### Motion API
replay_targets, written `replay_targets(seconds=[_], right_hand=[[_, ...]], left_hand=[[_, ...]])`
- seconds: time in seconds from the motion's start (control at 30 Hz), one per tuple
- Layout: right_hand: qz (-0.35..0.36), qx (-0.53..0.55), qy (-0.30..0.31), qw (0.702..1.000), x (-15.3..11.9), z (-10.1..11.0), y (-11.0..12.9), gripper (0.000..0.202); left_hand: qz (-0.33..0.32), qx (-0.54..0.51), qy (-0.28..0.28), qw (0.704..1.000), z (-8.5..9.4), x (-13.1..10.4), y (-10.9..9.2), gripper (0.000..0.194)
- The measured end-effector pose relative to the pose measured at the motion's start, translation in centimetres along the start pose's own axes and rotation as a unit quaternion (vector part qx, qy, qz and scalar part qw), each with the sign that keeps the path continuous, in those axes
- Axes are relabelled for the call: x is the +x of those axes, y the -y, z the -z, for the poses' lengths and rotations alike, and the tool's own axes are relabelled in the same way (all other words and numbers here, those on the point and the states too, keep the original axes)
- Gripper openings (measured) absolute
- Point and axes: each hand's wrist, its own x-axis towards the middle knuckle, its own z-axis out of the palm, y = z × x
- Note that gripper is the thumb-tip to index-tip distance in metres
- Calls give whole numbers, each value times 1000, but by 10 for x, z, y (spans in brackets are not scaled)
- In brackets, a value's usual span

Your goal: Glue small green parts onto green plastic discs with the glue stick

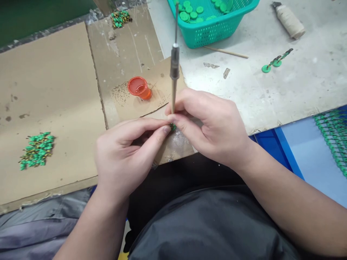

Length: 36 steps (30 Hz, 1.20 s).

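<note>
Between thumb and forefinger, my left hand (127, 151) pinches a small green piece (173, 126), mostly covered by the fingertips. My right hand (211, 122) grips a thin needle tool (175, 66) near the lower end of its wooden shaft. The tool stands nearly upright, with a grey collar and a fine metal needle pointing up. Both hands meet at their fingertips above the table's front edge, so the tool's lower end is hidden. Just beyond them a small red cup (137, 86) with liquid in it stands on cardboard.
A pile of small green, yellow and black pieces (38, 150) lies at left, with another pile (121, 18) farther back. A teal basket (211, 34) holds green discs. At right are a wrapped bottle (290, 21), two discs with upright pieces (266, 68) and a wooden stick (227, 52).
</note>
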Motion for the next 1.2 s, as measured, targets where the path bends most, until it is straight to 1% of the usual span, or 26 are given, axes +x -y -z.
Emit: replay_targets(seconds=[0.17,0.27,0.33,0.4,0.47,0.5,0.6,0.7,0.97,1.1,1.2], right_hand=[[-20,2,19,1000,0,-1,0,17],[-4,-1,26,1000,0,-1,-1,19],[1,3,3,1000,-1,0,-1,16],[-20,0,-33,999,-3,1,0,13],[-38,-8,-51,998,-5,2,2,13],[-37,-10,-49,998,-7,2,2,14],[-7,-6,-29,1000,-9,0,0,14],[10,3,-30,999,-9,-2,-2,13],[21,7,-26,999,-8,-4,-1,14],[19,10,-14,1000,-6,-3,-1,20],[11,16,0,1000,-5,-2,0,20]], left_hand=[[-8,-12,3,1000,0,2,2,13],[-8,-14,1,1000,0,3,1,12],[0,-14,4,1000,1,3,0,11],[15,-17,10,1000,1,3,-1,11],[24,-21,12,999,0,2,-1,10],[25,-22,12,999,0,2,0,10],[18,-23,7,1000,0,2,1,10],[14,-25,5,1000,0,3,2,11],[6,-32,5,999,-1,4,2,12],[3,-38,7,999,-1,4,3,8],[11,-41,8,999,-1,6,1,7]])
